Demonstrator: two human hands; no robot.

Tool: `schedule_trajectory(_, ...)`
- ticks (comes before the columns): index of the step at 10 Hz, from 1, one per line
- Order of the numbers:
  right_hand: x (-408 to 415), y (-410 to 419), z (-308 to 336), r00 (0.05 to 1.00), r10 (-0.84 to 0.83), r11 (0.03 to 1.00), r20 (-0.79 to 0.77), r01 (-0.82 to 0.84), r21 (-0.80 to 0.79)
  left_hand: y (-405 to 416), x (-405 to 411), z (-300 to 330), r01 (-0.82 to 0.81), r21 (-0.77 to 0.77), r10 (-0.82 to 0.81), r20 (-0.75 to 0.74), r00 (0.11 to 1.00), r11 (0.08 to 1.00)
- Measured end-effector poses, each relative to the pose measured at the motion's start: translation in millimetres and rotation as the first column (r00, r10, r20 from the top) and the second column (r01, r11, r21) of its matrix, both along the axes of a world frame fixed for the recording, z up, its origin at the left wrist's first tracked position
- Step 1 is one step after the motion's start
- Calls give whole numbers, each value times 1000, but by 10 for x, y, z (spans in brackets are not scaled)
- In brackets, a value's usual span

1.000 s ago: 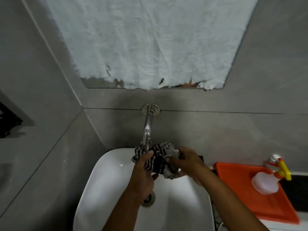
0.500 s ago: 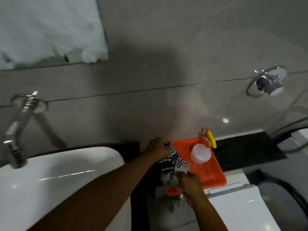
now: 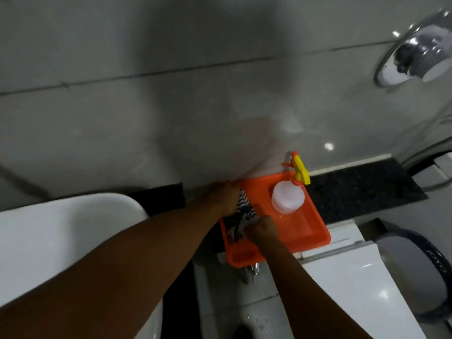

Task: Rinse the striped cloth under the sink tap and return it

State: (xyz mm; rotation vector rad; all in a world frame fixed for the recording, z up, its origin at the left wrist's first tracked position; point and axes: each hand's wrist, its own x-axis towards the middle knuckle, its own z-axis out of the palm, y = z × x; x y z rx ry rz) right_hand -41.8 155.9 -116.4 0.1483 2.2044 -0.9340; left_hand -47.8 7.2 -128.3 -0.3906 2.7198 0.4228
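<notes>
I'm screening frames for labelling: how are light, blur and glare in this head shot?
Head view: dim overall, soft with motion blur; a broad shadow darkens the grey tiled wall; bright glare on the round chrome wall fitting; the black-and-white striped cloth is murky between both hands above the orange plastic tray.

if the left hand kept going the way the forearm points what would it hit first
Probably the tray's far rim, then the wall close behind. The left hand grips the cloth over the tray's left end; the bottle stands off to the right. Depth is unclear.
</notes>
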Motion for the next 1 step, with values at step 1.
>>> schedule_trajectory(1,113,-219,397,928,158,987,-337,-150,50,-65,280,428,-30,19,31,-90,995,999)
